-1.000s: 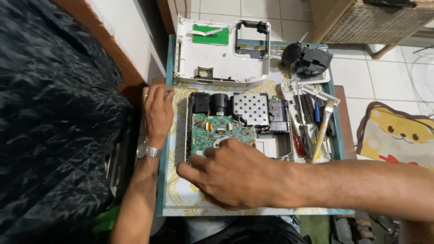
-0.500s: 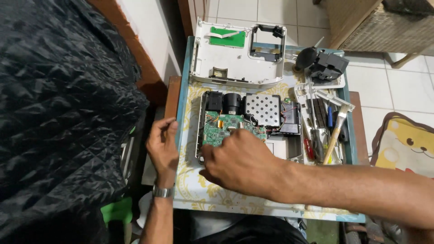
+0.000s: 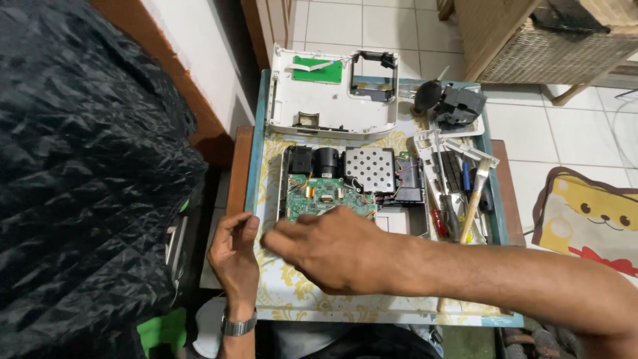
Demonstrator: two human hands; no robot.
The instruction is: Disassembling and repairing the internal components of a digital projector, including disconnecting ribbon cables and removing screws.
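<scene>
Filling the far left of the view is a dark quilted garment [image 3: 73, 173], and just right of it the left hand [image 3: 236, 256], a metal watch [image 3: 238, 326] on its wrist, rests at the near left edge of the small surface [image 3: 279, 299] covered with a yellow-patterned cloth. Its fingers [image 3: 247, 223] are loosely curled and grasp nothing; their tips lie against the cloth just beside the left wall of the opened device [image 3: 352, 189]. That device, a white casing with its lid off, lies in the middle of the surface, showing a green circuit board [image 3: 329, 199], two black cylinders behind it, and a perforated metal plate [image 3: 367, 167]. The right hand [image 3: 325, 249] reaches in from the right, palm down, over the device's near left corner and the front edge of the board; its fingers point left, bunched close together, and whether they pinch anything cannot be told. Behind the device lies the detached white cover [image 3: 329, 100], inside up. Further right are a black blower [image 3: 425, 96], a dark block-shaped part [image 3: 460, 105], and a row of tools with a wooden-handled brush [image 3: 473, 199] and a red-handled screwdriver [image 3: 438, 223]. On the tiled floor at far right lies a yellow cartoon mat [image 3: 591, 213].
</scene>
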